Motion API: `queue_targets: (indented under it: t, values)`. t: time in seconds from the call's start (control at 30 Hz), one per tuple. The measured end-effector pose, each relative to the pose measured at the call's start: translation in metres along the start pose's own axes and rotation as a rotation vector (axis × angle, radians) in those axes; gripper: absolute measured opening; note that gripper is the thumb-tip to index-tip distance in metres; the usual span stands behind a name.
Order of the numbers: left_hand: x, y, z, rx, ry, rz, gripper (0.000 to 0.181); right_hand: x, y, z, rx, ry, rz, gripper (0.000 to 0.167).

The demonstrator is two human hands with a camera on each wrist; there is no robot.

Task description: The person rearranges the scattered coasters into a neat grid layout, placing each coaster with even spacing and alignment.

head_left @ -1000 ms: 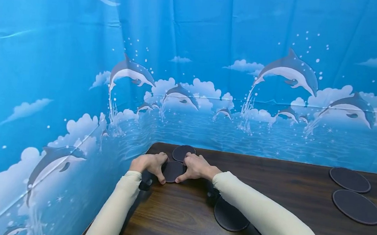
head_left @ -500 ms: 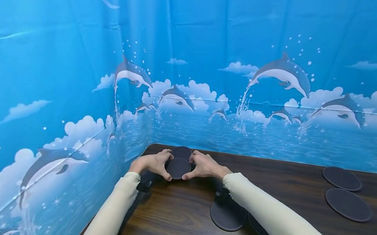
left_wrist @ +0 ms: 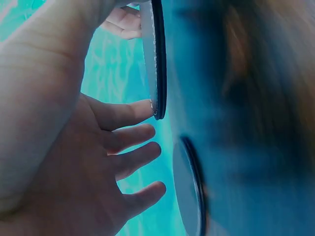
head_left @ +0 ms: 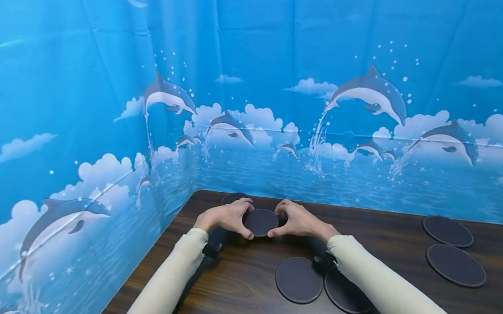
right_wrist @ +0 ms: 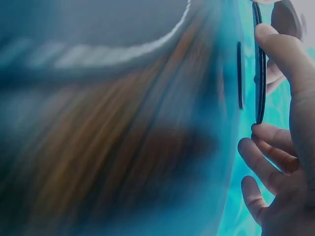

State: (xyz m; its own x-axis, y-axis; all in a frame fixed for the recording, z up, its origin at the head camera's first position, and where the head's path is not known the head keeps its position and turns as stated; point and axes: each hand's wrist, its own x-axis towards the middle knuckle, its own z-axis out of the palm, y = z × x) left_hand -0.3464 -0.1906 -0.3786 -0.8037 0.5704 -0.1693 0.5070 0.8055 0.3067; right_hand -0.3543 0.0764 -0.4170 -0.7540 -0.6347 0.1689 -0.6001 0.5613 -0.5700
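A dark round coaster (head_left: 261, 222) with a stitched rim is held level between both hands, a little above the wooden table. My left hand (head_left: 229, 215) grips its left edge with thumb and index finger; the other left fingers (left_wrist: 138, 162) spread free in the left wrist view. On the opposite edge, my right hand (head_left: 301, 220) holds it likewise, thumb near and index finger far. Seen edge-on in the right wrist view, the held coaster (right_wrist: 260, 73) looks double-layered; whether it is two stacked pieces I cannot tell. Another coaster (head_left: 233, 197) lies behind my left hand, partly hidden.
Two coasters lie side by side nearer me, the left one (head_left: 299, 280) fully visible and the other (head_left: 347, 290) partly under the right sleeve. Two more, a far one (head_left: 448, 230) and a nearer one (head_left: 456, 265), lie at right. A dolphin-print curtain (head_left: 250, 167) borders the table (head_left: 229, 296).
Both hands have lifted the coaster off the table's back left corner and carried it to the right, leaving the rear coaster behind. The head view has shifted slightly.
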Motion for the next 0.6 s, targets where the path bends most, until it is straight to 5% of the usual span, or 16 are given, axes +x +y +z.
queue_targets:
  t: [0.6]
  values:
    - [0.051,0.058,0.002,0.045,-0.02,0.057,0.091,-0.058,0.038,-0.041,0.089,0.102,0.047,0.071]
